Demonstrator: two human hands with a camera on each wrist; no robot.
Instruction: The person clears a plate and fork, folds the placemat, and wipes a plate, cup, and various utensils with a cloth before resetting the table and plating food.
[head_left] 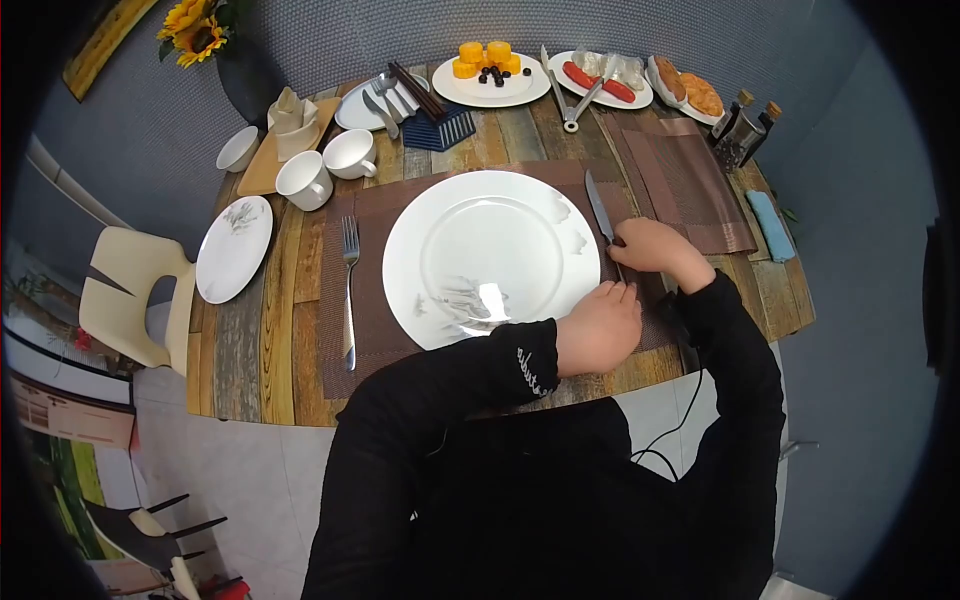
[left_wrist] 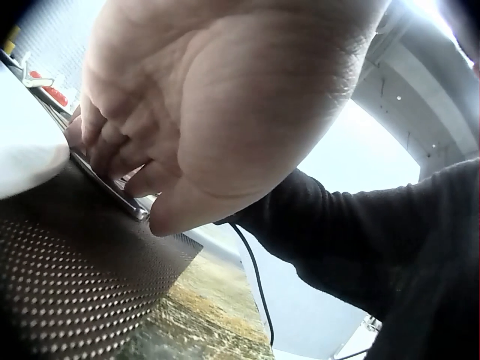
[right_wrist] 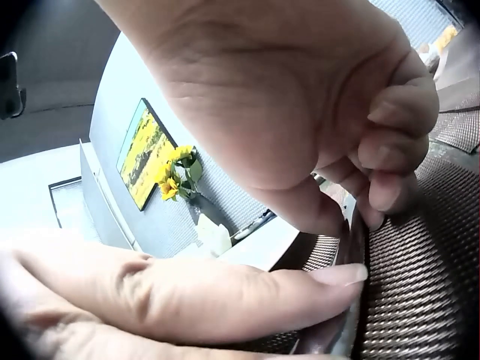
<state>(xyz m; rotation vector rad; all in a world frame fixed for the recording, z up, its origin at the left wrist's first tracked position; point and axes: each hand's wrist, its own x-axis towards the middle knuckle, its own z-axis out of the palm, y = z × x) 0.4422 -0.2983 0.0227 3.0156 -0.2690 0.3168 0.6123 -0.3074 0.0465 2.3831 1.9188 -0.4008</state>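
Observation:
A table knife (head_left: 597, 203) lies on the brown placemat (head_left: 365, 300), right of a large white plate (head_left: 505, 230). My right hand (head_left: 655, 248) pinches it near where blade meets handle; in the right wrist view, thumb and fingers sit on opposite sides of the knife (right_wrist: 349, 251). At the handle's lower part, my left hand (head_left: 603, 328) reaches across with fairly straight fingers, the tips touching it. The left wrist view shows the handle end (left_wrist: 139, 213) beside these fingers. Left of the plate lies a fork (head_left: 350, 290), tines away from me.
Two white cups (head_left: 304, 182), an oval plate (head_left: 222, 265) and a cutlery tray (head_left: 358, 112) stand left. Food plates (head_left: 452, 88) line the back, with tongs (head_left: 572, 122) near them. Rightward are a second placemat (head_left: 690, 190), seasoning bottles (head_left: 738, 138) and a blue cloth (head_left: 770, 225).

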